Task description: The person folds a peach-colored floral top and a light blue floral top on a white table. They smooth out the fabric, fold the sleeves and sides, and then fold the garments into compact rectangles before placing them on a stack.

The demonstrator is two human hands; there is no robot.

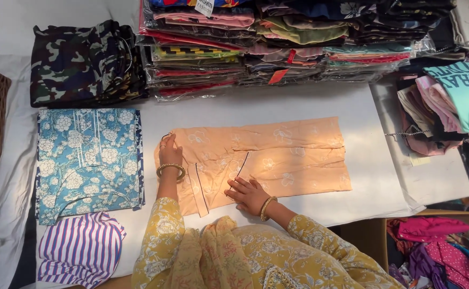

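A white-covered table (320, 104) carries stacked bagged garments (277, 43) along its far edge. Left hand (169, 152) pinches the left end of the peach garment (277, 158) at centre; right hand (249, 194) presses flat, fingers spread, on its near edge. Keep fabric taut and edges aligned; a blue floral piece (87, 160) lies left.

There are two hands, a left hand (169, 152) and a right hand (249, 194), in the lower middle. Each wrist has one gold bangle, so two bangles. One peach cloth (277, 158) lies in the middle. One blue flower cloth (87, 160) is at the left. One striped cloth (81, 249) is at the lower left. One camo pile (81, 64) sits at the upper left.
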